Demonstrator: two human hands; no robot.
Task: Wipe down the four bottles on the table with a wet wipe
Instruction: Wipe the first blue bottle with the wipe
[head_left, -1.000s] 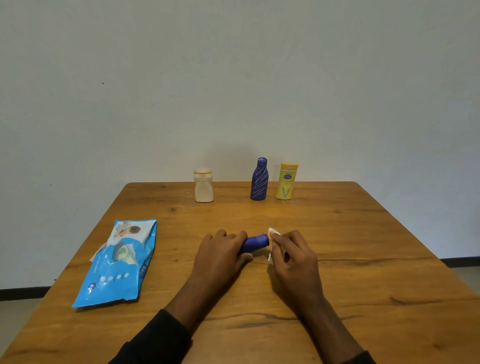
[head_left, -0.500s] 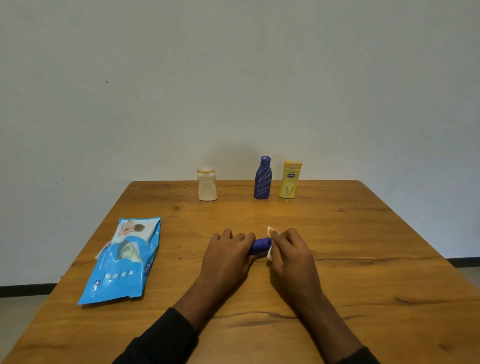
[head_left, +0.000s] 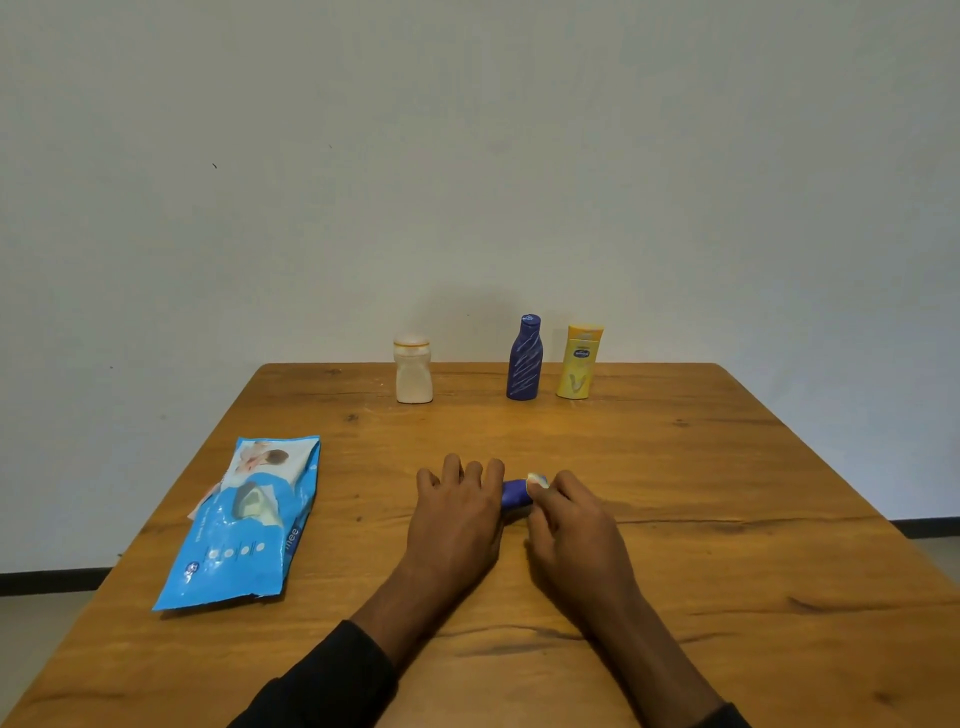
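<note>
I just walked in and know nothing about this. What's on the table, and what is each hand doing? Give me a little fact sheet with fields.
Surface: wooden table
Left hand: holds a small blue bottle lying on its side
Right hand: pinches a wet wipe against the bottle's exposed end
Standing at the far edge, left to right: white bottle, dark blue bottle, yellow bottle
Left side: blue wet wipes pack, lying flat
</note>
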